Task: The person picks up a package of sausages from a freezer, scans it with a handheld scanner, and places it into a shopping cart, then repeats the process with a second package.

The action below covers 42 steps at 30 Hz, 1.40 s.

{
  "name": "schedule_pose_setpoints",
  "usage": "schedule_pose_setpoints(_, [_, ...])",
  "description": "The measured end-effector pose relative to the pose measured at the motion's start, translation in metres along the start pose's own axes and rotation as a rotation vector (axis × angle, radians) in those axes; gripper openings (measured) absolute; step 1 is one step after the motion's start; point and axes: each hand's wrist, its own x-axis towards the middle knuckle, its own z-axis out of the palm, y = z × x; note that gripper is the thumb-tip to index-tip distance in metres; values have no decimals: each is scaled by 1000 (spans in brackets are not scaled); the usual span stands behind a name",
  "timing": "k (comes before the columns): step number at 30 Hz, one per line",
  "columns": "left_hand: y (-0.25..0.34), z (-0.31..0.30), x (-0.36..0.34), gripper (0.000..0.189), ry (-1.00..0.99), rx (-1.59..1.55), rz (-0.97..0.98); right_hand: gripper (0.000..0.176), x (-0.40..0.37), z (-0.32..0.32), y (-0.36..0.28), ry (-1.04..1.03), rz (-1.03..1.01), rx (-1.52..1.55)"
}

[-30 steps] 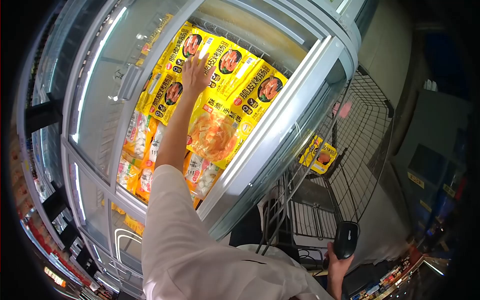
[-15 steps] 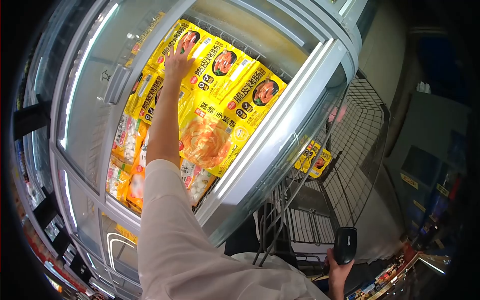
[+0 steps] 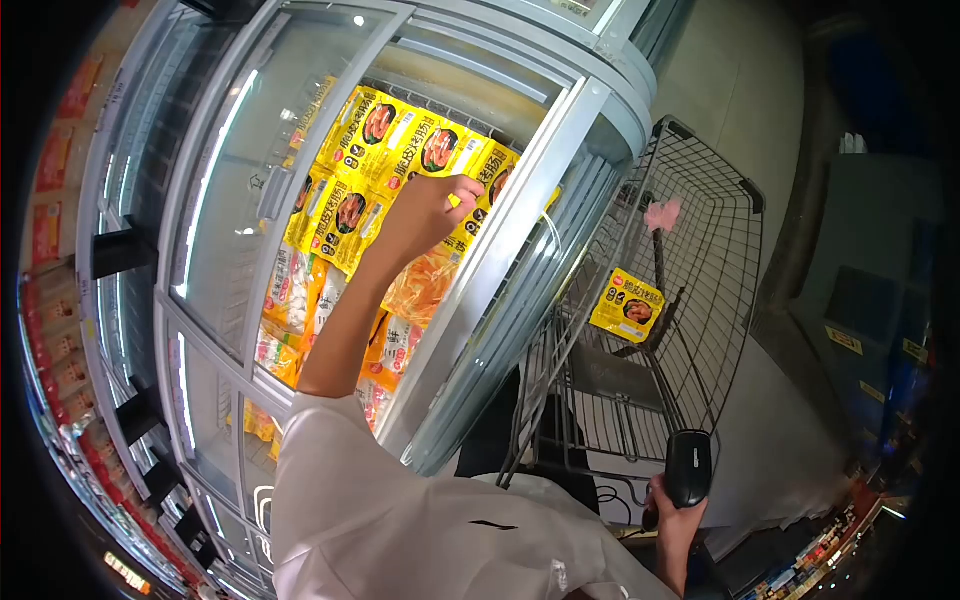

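Observation:
My left hand [image 3: 440,210] is over the open chest freezer [image 3: 565,125], above yellow sausage packets [image 3: 415,150]. Its fingers are curled together, and what they hold, if anything, is hidden. Below it lies a yellow packet with a flatbread picture [image 3: 425,285], partly covered by my wrist. More yellow packets [image 3: 340,220] lie to its left. At the lower right, my right hand [image 3: 675,515] is closed around the handle of a black handheld scanner [image 3: 689,468], beside the cart's near end.
A wire shopping cart [image 3: 710,310] stands right of the freezer, with one yellow sausage packet [image 3: 628,305] inside. The freezer's sliding glass door [image 3: 235,170] is at the left. White-and-orange bags [image 3: 290,290] lie in the freezer's near part. Shelves of goods line the far left.
My left hand has moved right and towards the freezer's near rim, and its spread fingers have curled. My right hand keeps hold of the scanner. The camera view has shifted.

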Motion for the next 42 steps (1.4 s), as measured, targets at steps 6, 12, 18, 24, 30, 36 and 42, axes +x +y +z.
schedule_pose_setpoints(6, [157, 29, -56, 29, -215, -319, 130, 21, -25, -68, 5, -97, 17, 181])
schedule_pose_setpoints(12, [235, 211, -29, 23, -298, -150, 378, 15, -25, -118, 50, -110, 91, 390])
schedule_pose_setpoints(18, [149, 422, 28, 34, -743, 247, 251, 21, -3, -150, 105, -95, 133, 515])
schedule_pose_setpoints(24, [57, 528, 75, 69, -708, 447, -44, 23, 29, -158, 164, -47, 143, 797])
schedule_pose_setpoints(30, [29, 584, 83, 81, -646, 695, 134, 41, 31, -155, 173, -97, 385, 650])
schedule_pose_setpoints(36, [19, 582, 89, 76, -661, 746, 275, 44, 19, -144, 180, -179, 391, 484])
schedule_pose_setpoints(42, [42, 559, 93, 59, -804, 762, 151, 34, 12, -151, 165, -163, 449, 547])
